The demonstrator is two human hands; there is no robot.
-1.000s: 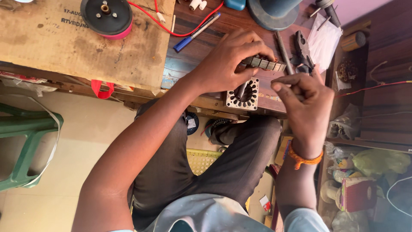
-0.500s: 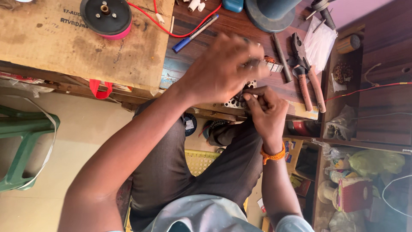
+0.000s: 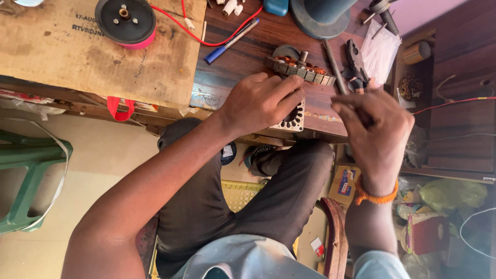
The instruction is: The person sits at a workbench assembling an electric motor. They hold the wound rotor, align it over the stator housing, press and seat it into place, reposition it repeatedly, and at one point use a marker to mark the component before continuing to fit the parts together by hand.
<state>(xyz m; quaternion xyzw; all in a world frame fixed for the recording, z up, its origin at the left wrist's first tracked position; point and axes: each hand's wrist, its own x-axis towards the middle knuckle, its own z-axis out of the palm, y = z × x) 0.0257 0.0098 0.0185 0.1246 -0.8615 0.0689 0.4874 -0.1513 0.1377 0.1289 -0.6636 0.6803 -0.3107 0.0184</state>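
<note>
- The left hand [image 3: 258, 103] presses closed fingers on the white stator [image 3: 292, 118] at the table's [image 3: 243, 62] near edge. It might tip off.
- The right hand [image 3: 374, 132] pinches something too small to tell, perhaps thin wire; it could snap.
- A second stator [image 3: 302, 70] lies just beyond.
- Far right, a shelf [image 3: 454, 108] holds a copper coil [image 3: 409, 87].

Glossy dark wooden table [image 3: 243, 62] — matt, stained cardboard sheet [image 3: 67, 57], copper-wound metal stator [image 3: 302, 68].

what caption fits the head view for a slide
Left hand rests on a toothed stator core at the bench edge, right hand raised beside it.
</note>
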